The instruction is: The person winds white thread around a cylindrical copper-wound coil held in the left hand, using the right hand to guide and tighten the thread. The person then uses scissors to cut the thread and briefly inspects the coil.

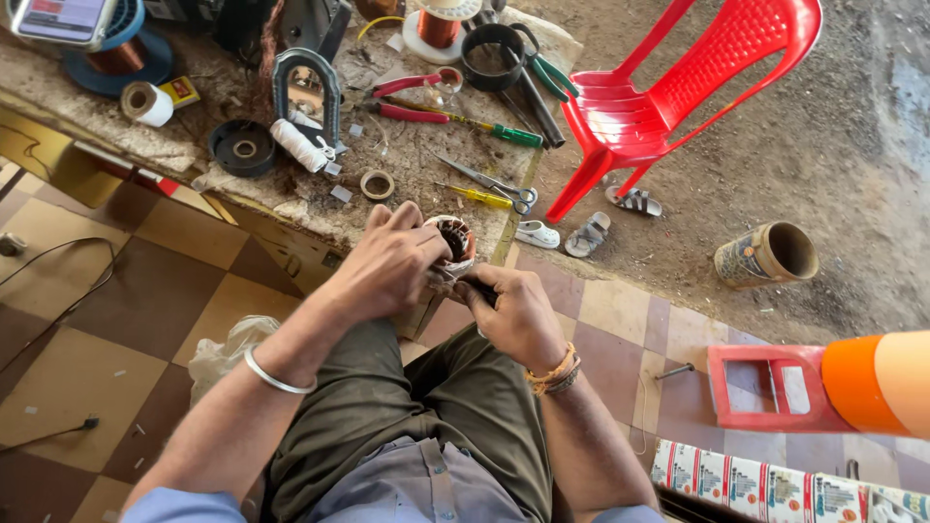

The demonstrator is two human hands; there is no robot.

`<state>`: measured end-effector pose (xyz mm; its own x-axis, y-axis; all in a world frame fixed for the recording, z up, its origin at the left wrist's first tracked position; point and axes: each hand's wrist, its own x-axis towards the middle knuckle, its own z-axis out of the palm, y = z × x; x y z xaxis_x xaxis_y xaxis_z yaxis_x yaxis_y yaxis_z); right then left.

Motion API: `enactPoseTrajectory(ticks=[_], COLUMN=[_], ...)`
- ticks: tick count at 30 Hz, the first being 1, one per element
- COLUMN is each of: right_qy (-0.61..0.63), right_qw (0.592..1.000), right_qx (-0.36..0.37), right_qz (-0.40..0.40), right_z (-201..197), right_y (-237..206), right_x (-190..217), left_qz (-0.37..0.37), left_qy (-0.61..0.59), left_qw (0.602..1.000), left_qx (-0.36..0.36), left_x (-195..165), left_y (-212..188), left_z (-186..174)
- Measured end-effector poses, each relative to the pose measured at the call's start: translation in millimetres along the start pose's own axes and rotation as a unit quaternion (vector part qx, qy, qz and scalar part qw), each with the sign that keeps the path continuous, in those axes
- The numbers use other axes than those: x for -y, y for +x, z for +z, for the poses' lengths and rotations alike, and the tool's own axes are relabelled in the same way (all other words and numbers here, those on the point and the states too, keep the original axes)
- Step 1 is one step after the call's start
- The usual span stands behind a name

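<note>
My left hand (387, 261) wraps around a small round motor stator (453, 240) with copper windings inside, holding it over my lap at the bench's front edge. My right hand (518, 310) sits just below and right of it, fingers closed on a dark tool handle (480, 289) that touches the stator's underside. A metal bangle is on my left wrist and thread bands are on my right wrist. The tool's tip is hidden by my hands.
The worn bench (407, 165) carries scissors (494, 184), a yellow screwdriver (477, 196), red pliers (412, 97), a tape roll (377, 184), a white thread spool (298, 145) and copper wire spools (438, 27). A red plastic chair (668, 92), sandals (587, 234) and a tipped can (765, 254) lie right.
</note>
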<state>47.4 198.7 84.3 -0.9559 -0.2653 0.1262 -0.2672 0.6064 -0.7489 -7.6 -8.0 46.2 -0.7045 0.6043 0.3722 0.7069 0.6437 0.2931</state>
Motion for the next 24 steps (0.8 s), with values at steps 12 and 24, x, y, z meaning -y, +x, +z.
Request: enactPoseTrajectory(ticks=[12,24], right_qy=[0.021,0.032], right_qw=[0.997,0.981], right_qx=[-0.014,-0.189], right_qz=[0.078,-0.022], right_z=[16.7,3.3], right_y=[-1.4,-51.8], right_x=[-3.4,-1.1], left_qz=[-0.040,-0.043], left_qy=[-0.202,-0.216], left_qw=[0.978,0.970], left_qx=[-0.026,-0.104], left_x=[17.6,4.4], left_y=[-14.0,-15.7], left_z=[5.7,16.2])
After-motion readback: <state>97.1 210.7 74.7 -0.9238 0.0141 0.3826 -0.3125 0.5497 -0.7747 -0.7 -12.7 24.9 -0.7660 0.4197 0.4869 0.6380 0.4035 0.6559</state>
